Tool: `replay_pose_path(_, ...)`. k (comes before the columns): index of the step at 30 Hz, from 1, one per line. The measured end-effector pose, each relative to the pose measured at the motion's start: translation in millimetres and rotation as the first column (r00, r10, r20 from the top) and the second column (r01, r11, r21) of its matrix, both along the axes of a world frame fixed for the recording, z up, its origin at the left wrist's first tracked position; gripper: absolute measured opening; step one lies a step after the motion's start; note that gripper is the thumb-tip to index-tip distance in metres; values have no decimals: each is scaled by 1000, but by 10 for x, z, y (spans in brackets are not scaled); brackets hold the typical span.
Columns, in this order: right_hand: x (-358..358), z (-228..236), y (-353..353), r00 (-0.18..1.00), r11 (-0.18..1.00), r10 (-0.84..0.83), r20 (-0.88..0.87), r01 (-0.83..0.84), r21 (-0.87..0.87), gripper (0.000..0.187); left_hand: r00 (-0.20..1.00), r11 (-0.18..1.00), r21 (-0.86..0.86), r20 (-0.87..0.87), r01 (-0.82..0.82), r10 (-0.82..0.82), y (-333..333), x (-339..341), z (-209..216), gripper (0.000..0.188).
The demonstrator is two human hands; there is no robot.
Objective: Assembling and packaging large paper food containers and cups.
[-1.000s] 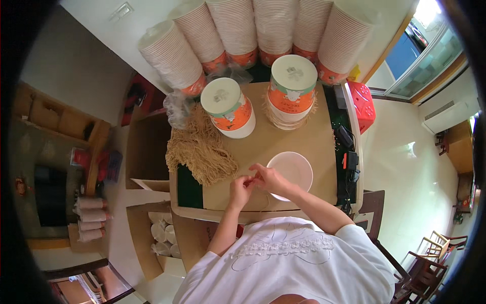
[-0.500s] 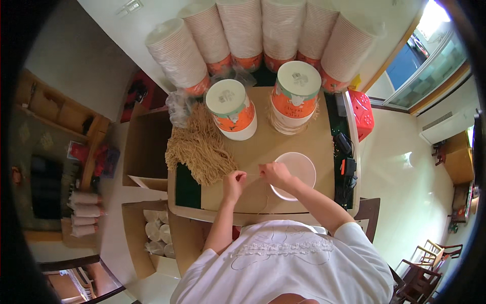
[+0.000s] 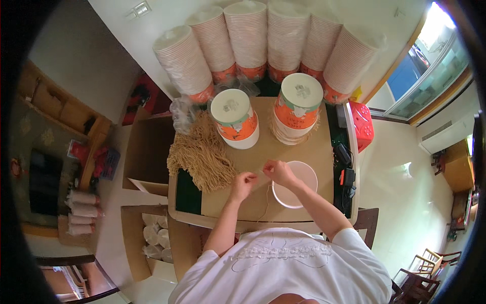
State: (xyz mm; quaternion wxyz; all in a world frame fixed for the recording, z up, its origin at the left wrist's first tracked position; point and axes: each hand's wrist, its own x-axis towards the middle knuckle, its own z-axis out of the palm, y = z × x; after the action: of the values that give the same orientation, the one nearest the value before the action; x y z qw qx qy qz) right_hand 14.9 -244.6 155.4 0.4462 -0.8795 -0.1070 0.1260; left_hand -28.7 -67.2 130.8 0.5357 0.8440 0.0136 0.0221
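Over the middle of the table, both hands are pinched close together. My left hand [image 3: 243,186], near the edge of a pile of tan strings [image 3: 202,157], pinches what looks like one end of a thin tan string. My right hand [image 3: 281,173] pinches the same string [image 3: 267,201], whose loose part hangs toward the table's near edge. Just beneath my right wrist stands an open white paper tub [image 3: 306,176], its mouth upward. Small details between the fingertips are too fine to make out.
Two upside-down orange-and-white paper tubs [image 3: 237,121] [image 3: 298,104] stand farther back, the right one with tan string around its rim. Tall stacks of tubs [image 3: 248,38] line the wall. Black chargers [image 3: 346,177] lie at the table's right edge; a cardboard box [image 3: 132,238] sits lower left.
My left hand has moved right and slightly away from me, narrowing the gap between my hands. The right hand has shifted a little farther over the table. The whole view has tilted slightly.
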Motion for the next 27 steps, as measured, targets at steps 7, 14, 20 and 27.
replay_pose_path(7,33,-5,-95,896,921,114,429,67,-383,8,924,942,-178,-208,286,-320,-352,-83,-63,12)
replay_pose_path(14,-27,-28,-316,985,938,16,174,46,-345,8,988,991,44,-94,126,-122,-85,-216,-298,10)
replay_pose_path(20,-252,-239,-370,998,995,-53,29,55,-81,10,951,989,-29,-275,142,-144,-120,-340,-319,6)
replay_pose_path(27,-308,68,-477,998,991,-68,19,70,-116,9,873,884,-462,-400,70,-279,-319,-225,39,4)
